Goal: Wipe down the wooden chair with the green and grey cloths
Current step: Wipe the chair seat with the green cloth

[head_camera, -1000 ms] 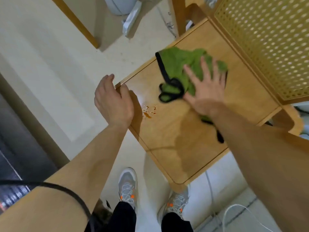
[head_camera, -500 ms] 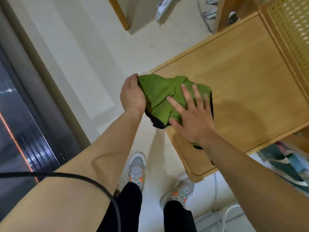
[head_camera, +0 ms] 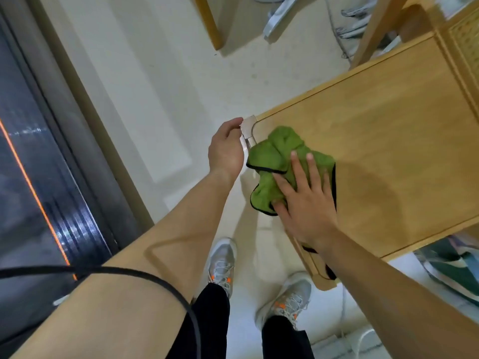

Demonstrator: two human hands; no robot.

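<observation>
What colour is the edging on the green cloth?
Black edging on the green cloth; head view shows it best.

Soft, even indoor light; the right hand (head_camera: pixel 307 203) casts a faint shadow across the chair seat (head_camera: pixel 388 130). Slightly blurry overall (straight lines bow near the edges).

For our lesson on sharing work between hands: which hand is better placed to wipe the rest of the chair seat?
Right. The right hand lies flat on the green cloth, which is on the chair seat. The left hand is beside the seat's corner, with no cloth under it.
</observation>
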